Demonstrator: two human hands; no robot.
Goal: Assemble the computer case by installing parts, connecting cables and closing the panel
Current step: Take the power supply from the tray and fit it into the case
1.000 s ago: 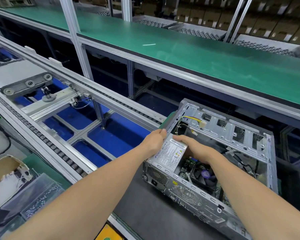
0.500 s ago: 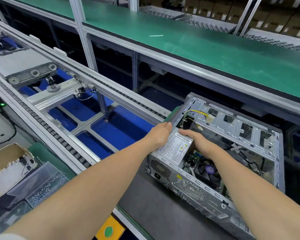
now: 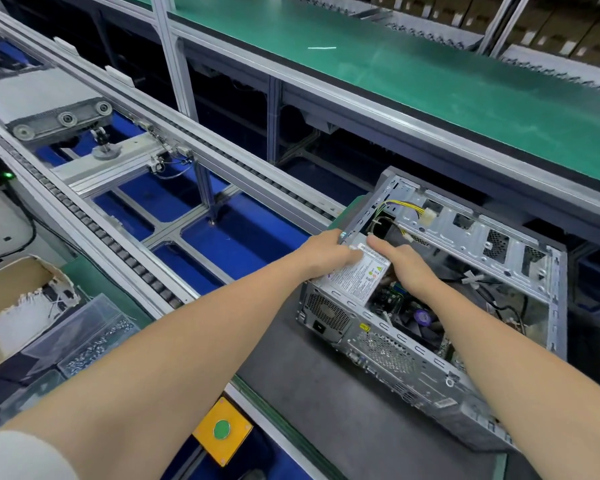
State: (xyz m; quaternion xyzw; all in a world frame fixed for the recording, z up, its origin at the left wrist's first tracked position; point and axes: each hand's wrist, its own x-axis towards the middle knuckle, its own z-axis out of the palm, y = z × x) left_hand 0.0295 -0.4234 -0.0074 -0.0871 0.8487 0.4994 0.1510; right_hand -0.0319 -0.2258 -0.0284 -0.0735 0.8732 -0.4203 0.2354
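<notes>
At the lower right of the frame, the open computer case (image 3: pixel 388 351) is lying on its side on a dark mat (image 3: pixel 309 393), its open side facing up. The power supply (image 3: pixel 354 277) is sitting in the case's left rear corner, label up. The person's left hand (image 3: pixel 326 252) is gripping the power supply's left edge, fingers curling over it where it meets the case frame. The right hand (image 3: pixel 400 263) is holding its right edge, one finger stretching toward the far corner and the others bending down into the case. Yellow cables (image 3: pixel 407 206) are hanging loose inside the case's upper corner. A fan (image 3: pixel 423 317) is showing just below the right wrist. At the bottom centre a yellow box with a green button (image 3: pixel 221 430) is sitting beside the mat, and at the left a cardboard box (image 3: pixel 11 289) is standing next to a clear bin of screws (image 3: pixel 94 327).
</notes>
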